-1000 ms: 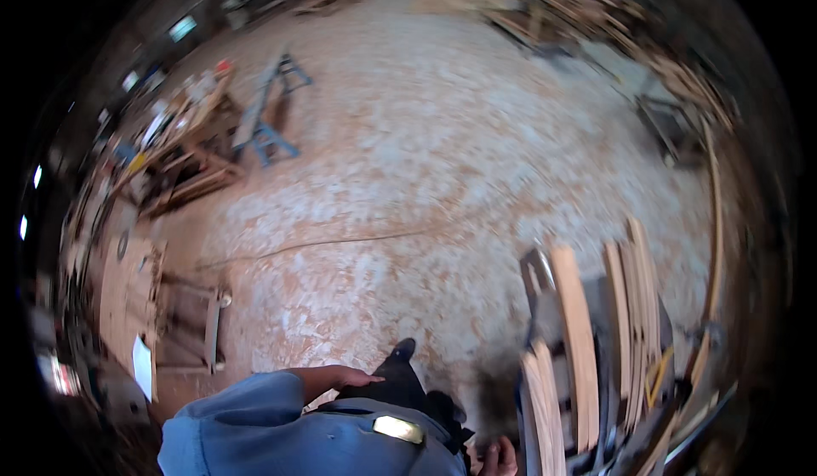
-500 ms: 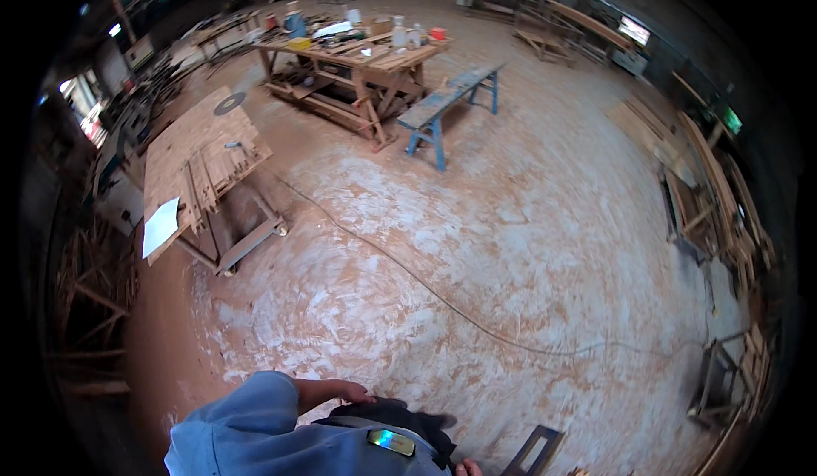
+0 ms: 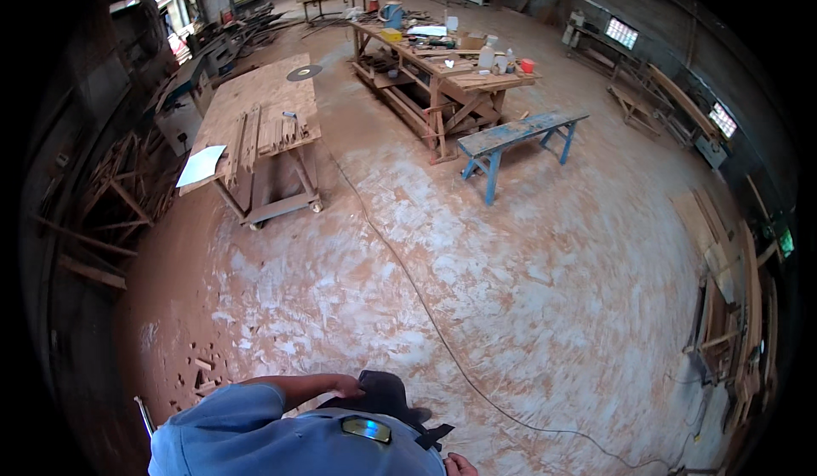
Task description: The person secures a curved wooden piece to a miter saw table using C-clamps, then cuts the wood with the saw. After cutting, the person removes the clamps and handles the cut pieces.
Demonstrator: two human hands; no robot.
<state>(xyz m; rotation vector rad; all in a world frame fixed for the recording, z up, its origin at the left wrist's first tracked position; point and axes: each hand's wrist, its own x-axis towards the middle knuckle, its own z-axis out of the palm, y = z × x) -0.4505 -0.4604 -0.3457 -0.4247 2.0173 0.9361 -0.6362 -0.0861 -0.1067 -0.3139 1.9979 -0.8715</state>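
Observation:
My left hand (image 3: 345, 386) hangs at the end of a bent arm in a blue sleeve, beside the dark trousers (image 3: 383, 393). Its fingers blend into the dark cloth, and no held thing shows there. At the lower edge my right hand (image 3: 459, 465) is only partly in view, its fingers seeming curled; whether they hold anything is hidden. A blue shirt (image 3: 255, 442) covers my front, with a small shiny rectangular device (image 3: 366, 429) on it. Beneath me lies a dusty floor (image 3: 340, 297).
A grey cable (image 3: 412, 289) crosses the floor ahead. Left stands a wheeled plywood-topped table (image 3: 259, 93) with wood strips and a white sheet. Beyond are a cluttered wooden workbench (image 3: 464, 80) and a blue sawhorse bench (image 3: 523, 131). Wood offcuts (image 3: 204, 374) lie lower left; boards (image 3: 740, 297) lean right.
My view has turned left, so the tables and bench sit further right. The offcuts at lower left have come into view, and a dark frame at lower right has gone out.

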